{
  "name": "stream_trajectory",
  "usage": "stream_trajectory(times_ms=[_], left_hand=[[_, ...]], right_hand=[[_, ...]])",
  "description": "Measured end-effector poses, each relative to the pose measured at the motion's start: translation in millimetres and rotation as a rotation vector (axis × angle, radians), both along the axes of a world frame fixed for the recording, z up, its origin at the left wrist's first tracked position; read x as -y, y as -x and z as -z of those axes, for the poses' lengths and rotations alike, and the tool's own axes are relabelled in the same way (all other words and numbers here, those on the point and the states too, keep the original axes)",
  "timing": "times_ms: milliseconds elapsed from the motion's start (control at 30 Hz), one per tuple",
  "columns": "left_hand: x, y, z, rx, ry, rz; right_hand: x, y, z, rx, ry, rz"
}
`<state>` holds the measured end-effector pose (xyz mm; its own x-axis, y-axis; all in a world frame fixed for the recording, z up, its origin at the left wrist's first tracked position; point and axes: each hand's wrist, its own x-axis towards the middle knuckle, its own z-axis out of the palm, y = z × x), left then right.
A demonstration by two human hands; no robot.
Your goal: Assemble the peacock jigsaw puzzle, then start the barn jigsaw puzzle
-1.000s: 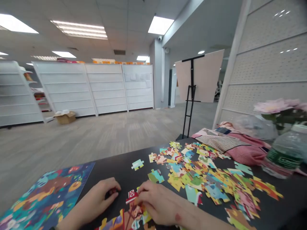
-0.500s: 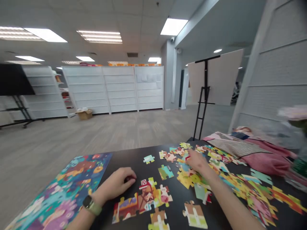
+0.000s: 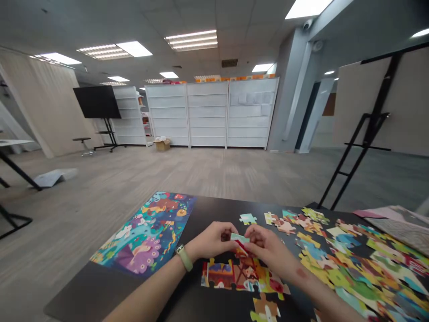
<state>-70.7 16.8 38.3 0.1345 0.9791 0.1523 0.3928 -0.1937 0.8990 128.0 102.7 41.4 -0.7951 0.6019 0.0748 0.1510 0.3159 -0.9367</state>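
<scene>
My left hand [image 3: 214,241] and my right hand [image 3: 270,250] meet over the black table, both closed on one small jigsaw piece [image 3: 240,240] with pale blue and red on it. Just below the hands lies a joined strip of puzzle pieces [image 3: 219,273] with a red barn scene; its upper right part is partly covered by my fingers and right hand. A brown and green piece [image 3: 265,308] touches or lies close under that strip. On my left wrist is a watch [image 3: 184,258] with a pale green band.
A colourful sea-creature picture sheet [image 3: 144,241] lies on the table's left side. Loose puzzle pieces [image 3: 362,268] are heaped at the right, and a lone light blue piece [image 3: 248,218] sits behind my hands. Pink and grey fabric [image 3: 398,223] rests at the right edge.
My right hand has come from the pile toward the centre with a piece, and my left hand has joined it there. The view has turned left.
</scene>
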Motion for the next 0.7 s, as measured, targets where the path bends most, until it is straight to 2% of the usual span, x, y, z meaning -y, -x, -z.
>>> stream_trajectory(times_ms=[167,333,700], left_hand=[[-6.2,7.4,7.2,0.137,0.077,0.023],[-9.0,13.5,11.8,0.173,0.131,0.001],[-6.4,16.5,9.6,-0.017,0.112,-0.061]], right_hand=[[-1.2,-1.0,10.7,-0.02,0.078,0.009],[0.9,-1.9,16.5,-0.042,0.122,0.026],[-2.1,-0.8,23.9,-0.077,0.134,0.049]])
